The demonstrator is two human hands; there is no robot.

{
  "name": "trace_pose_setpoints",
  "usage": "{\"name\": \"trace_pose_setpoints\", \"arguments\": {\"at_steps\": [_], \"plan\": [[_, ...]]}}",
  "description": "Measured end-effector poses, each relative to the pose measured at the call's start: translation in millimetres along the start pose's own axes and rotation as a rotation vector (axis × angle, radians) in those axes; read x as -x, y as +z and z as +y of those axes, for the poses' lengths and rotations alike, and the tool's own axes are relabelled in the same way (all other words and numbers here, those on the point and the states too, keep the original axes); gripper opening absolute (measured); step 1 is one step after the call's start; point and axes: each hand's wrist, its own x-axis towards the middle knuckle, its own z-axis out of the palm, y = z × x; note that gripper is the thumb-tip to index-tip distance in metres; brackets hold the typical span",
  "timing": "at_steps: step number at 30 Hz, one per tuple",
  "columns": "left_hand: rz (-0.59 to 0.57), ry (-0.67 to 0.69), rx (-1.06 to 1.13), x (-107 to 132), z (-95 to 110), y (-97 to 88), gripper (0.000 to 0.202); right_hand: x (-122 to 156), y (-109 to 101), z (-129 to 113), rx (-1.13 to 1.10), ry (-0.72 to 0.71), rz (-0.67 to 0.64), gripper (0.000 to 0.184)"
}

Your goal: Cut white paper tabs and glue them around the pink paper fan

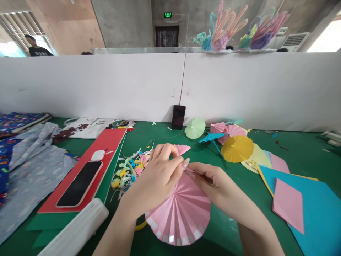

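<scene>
A pink pleated paper fan disc (181,213) lies on the green table (301,156) right in front of me. My left hand (157,177) curls over its top edge, fingers pinched on the pink paper near the centre. My right hand (213,185) meets it from the right, fingers closed on a thin stick at the disc's centre. A small pink folded piece (182,148) pokes up behind my left fingers.
Finished paper umbrellas stand behind: green (195,128), yellow (237,148), pink (231,131). Blue and pink sheets (314,206) lie right. Paper scraps (128,170), a phone (80,183) on a red board, a white tube (77,229) and cloth (29,160) lie left. A white partition (170,85) closes the back.
</scene>
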Motion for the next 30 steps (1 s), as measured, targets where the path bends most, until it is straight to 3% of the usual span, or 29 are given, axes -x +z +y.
{"name": "trace_pose_setpoints", "arguments": {"at_steps": [10, 30], "plan": [[0.024, -0.003, -0.037, 0.7, -0.7, 3.7, 0.032, 0.0, 2.3, -1.5, -0.046, 0.006, 0.015, 0.026], [0.026, -0.003, -0.204, -0.4, 5.7, 8.2, 0.028, -1.7, 15.0, -0.5, 0.276, -0.009, 0.220, 0.028]]}}
